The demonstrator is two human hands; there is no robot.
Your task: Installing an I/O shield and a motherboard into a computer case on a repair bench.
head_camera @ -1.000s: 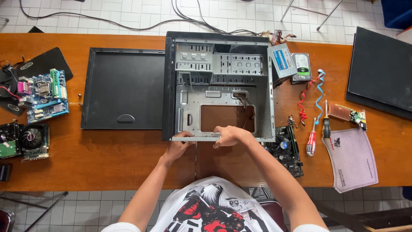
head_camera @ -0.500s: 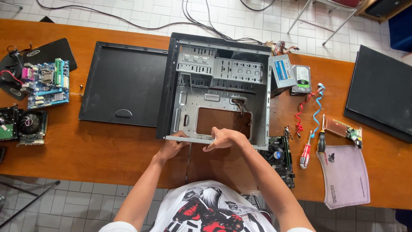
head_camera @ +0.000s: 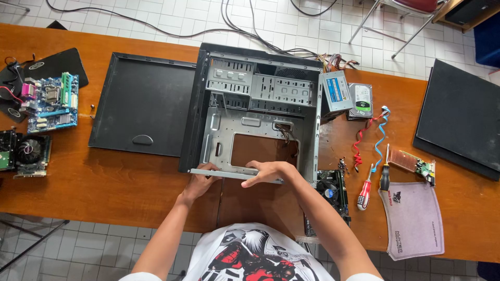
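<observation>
Both hands on near edge of open PC case (head_camera: pixel 260 119), centre of table (head_camera: pixel 104 182). Left hand (head_camera: pixel 200 183) curled on rim; right hand (head_camera: pixel 271 171) flat, fingers spread, prob. pressing. Step: handling case; next needs firm two-hand grip.

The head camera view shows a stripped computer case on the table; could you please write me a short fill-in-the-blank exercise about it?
1. Both hands, the left hand and the right hand, rest on the near edge of the open computer ____.
2. The red-handled screwdriver lies to the ____ of the case.
3. The flat black side panel lies on the wooden table to the ____ of the case.
4. The blue motherboard lies near the table's ____ end.

Missing words: case; right; left; left
</observation>
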